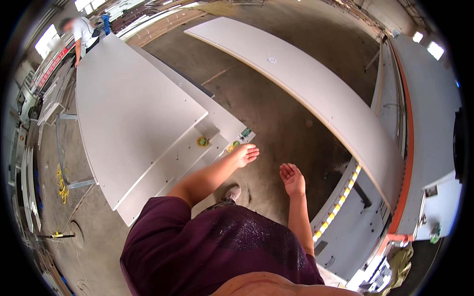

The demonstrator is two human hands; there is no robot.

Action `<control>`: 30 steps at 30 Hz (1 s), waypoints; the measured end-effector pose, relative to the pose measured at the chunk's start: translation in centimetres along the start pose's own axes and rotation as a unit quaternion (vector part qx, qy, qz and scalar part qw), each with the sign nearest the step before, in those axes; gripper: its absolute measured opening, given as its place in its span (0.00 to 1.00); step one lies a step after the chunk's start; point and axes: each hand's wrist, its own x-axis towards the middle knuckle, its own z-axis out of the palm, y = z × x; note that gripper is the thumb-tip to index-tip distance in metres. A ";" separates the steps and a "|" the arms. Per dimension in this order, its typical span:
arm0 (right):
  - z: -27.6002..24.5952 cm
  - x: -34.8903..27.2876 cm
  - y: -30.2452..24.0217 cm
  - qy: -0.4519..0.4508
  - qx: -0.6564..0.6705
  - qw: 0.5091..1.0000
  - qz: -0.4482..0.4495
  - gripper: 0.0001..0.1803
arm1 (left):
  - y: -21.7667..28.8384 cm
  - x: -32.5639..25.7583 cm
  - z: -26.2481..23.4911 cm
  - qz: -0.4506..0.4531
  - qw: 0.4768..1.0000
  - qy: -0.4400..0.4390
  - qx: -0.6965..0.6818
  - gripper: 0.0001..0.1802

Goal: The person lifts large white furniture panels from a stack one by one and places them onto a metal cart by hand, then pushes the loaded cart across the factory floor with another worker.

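My left hand [245, 154] reaches forward with fingers apart, holding nothing, right beside the corner of a grey machine table [173, 158] that carries a small control panel [243, 136] with coloured buttons and a yellow-green round button [202, 141]. My right hand [292, 178] hangs over the concrete floor [266, 113], palm up, fingers loosely spread and empty. A large white board [128, 108] lies on the machine table to the left. A long white panel [306, 84] lies on the machine at the right.
A long grey machine [424, 123] with an orange stripe and a yellow-black striped edge [340, 202] runs along the right. Another person [81, 32] stands at the far left end of the board. A yellow cable [62, 183] lies on the floor at left.
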 end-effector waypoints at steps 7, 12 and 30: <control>3.3 6.2 -3.0 0.021 0.101 0.995 0.000 0.12 | 5.7 8.6 5.1 0.016 0.999 0.009 -0.038 0.15; 4.5 9.3 -3.8 0.001 0.206 0.978 -0.014 0.27 | 8.1 10.1 8.2 0.004 0.996 -0.008 -0.089 0.36; 5.3 5.2 0.7 0.135 0.296 0.944 0.052 0.30 | 11.1 0.7 11.4 -0.027 0.966 0.138 -0.217 0.21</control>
